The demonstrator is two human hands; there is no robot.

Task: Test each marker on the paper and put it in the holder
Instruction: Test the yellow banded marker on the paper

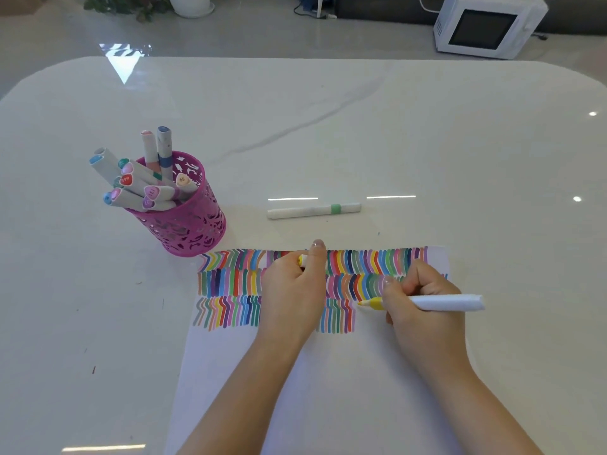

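My right hand grips an uncapped yellow marker, its tip pointing left and touching the white paper at the end of the third row of coloured strokes. My left hand rests on the paper, its fingers curled round the marker's yellow cap. A pink perforated holder stands to the left of the paper with several capped markers in it. One more capped marker with a green band lies on the table beyond the paper.
The white marble table stretches far beyond the paper. On the floor behind it stand a white microwave at the back right and a potted plant at the back left.
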